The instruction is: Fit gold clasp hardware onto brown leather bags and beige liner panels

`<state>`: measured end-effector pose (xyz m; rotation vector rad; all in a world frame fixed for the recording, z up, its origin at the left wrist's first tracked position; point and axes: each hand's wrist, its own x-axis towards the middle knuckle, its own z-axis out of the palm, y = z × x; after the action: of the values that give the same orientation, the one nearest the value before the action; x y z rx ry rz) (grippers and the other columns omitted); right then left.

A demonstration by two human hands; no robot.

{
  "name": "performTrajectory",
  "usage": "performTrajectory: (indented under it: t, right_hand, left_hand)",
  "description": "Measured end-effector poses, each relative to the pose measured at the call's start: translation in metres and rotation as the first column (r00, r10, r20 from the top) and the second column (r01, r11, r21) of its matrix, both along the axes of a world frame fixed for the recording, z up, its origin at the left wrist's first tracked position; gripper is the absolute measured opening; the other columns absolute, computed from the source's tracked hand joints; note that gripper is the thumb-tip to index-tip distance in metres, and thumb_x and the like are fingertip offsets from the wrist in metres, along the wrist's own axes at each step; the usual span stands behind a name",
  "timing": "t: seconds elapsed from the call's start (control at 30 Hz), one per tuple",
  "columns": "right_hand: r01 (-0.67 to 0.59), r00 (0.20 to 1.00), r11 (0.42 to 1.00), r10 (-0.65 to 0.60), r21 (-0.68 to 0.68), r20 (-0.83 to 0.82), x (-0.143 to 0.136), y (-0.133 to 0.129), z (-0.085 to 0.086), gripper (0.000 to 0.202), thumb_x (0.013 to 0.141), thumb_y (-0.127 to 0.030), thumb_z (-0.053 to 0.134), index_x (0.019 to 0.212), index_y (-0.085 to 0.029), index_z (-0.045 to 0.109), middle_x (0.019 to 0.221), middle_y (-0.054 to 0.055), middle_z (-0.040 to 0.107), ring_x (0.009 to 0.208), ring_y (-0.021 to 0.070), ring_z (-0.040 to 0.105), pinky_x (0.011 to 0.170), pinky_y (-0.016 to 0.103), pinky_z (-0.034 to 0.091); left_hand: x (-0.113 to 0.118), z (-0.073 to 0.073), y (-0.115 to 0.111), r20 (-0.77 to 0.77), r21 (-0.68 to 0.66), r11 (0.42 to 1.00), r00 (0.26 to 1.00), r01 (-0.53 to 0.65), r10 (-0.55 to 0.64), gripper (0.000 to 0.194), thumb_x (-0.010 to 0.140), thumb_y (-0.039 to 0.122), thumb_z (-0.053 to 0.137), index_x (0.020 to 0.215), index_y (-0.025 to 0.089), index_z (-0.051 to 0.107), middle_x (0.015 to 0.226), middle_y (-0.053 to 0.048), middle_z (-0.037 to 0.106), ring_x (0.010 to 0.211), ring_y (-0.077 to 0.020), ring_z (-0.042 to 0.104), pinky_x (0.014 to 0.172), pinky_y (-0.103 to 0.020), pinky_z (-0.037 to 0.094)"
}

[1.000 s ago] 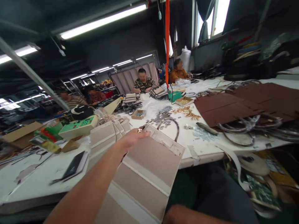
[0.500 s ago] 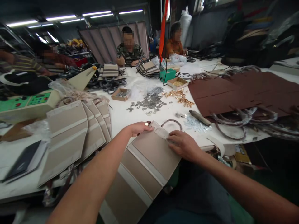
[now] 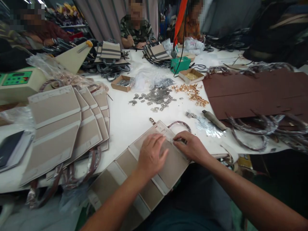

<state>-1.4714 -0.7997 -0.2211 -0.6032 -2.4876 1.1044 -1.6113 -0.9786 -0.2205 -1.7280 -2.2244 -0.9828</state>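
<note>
Beige, banded with paler strips, the panel [image 3: 130, 160] lies aslant, its far end over the white table [image 3: 122, 112] and its near end reaching past the table's edge. The left hand [image 3: 152, 154] is above the panel's upper section, fingers loosely spread and grasping nothing visible; blur hides whether they touch it. The right hand [image 3: 193, 147] is at the panel's right edge, thumb and fingers bent together, though what they pinch, if anything, cannot be told. Good work here likely calls for the left palm laid flat to steady the panel while the right fingertips work lightly, without bending the edge. The metal clasp [image 3: 152, 121] at the panel's far corner and the plastic-wrapped handle [image 3: 181, 122] beyond its far edge could snag, so both are best kept free of loose strips [image 3: 211, 128] to its right.
</note>
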Motion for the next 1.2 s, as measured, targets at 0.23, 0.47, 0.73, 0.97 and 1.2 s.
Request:
performTrajectory:
  t: [0.23,0.47,0.73,0.97,1.2]
  right_hand:
    - [-0.105,0.973,0.987,0.128,-0.125,0.192,0.015,-0.027,0.025,0.019,0.089,-0.027,0.064,0.102,-0.025,0.076,0.101,0.001,0.077,0.093,0.0225,0.069,0.087,0.034,0.05]
    - [0.027,0.98,0.959,0.029,-0.282,0.195,0.051,-0.056,0.026,0.028,0.091,-0.036,0.062,0.109,-0.025,0.079,0.078,0.0,0.069,0.069,0.0184,0.06,0.064,0.029,0.046]
    - [0.121,0.979,0.933,-0.056,-0.339,0.197,0.06,-0.074,0.017,0.028,0.091,-0.039,0.062,0.108,-0.023,0.079,0.073,0.0,0.065,0.065,0.018,0.055,0.06,0.028,0.043]
    - [0.226,0.972,0.868,-0.171,-0.442,0.16,0.071,-0.085,-0.013,0.025,0.09,-0.041,0.064,0.101,-0.022,0.077,0.08,0.002,0.068,0.07,0.0196,0.058,0.065,0.03,0.045]
    - [0.281,0.96,0.808,-0.244,-0.519,0.14,0.071,-0.084,-0.033,0.029,0.092,-0.045,0.064,0.102,-0.021,0.077,0.08,0.002,0.069,0.073,0.0204,0.06,0.064,0.03,0.045]
  left_hand:
    - [0.019,-0.019,-0.022,0.072,-0.043,0.996,0.994,0.082,-0.079,0.042,0.094,0.028,0.068,0.134,0.017,0.062,0.143,-0.015,0.062,0.137,-0.0327,0.054,0.124,-0.059,0.037]
    - [0.028,-0.019,-0.032,0.115,0.032,0.977,0.97,0.212,-0.214,0.042,0.092,0.022,0.066,0.134,0.018,0.063,0.142,-0.014,0.065,0.135,-0.0292,0.058,0.125,-0.056,0.038]
    - [0.034,-0.022,-0.034,0.056,0.001,0.968,0.967,0.25,-0.25,0.044,0.091,0.019,0.064,0.135,0.016,0.063,0.144,-0.014,0.064,0.134,-0.0301,0.058,0.125,-0.056,0.039]
    - [0.028,-0.025,-0.043,0.051,0.056,0.991,0.991,0.124,-0.127,0.053,0.09,0.016,0.066,0.141,0.022,0.056,0.145,-0.013,0.061,0.137,-0.0305,0.055,0.122,-0.056,0.041]
    - [-0.024,-0.028,-0.097,-0.085,-0.112,0.958,0.963,-0.262,0.254,0.032,0.093,0.041,0.07,0.119,0.022,0.067,0.11,-0.01,0.073,0.103,-0.0305,0.065,0.092,-0.044,0.048]
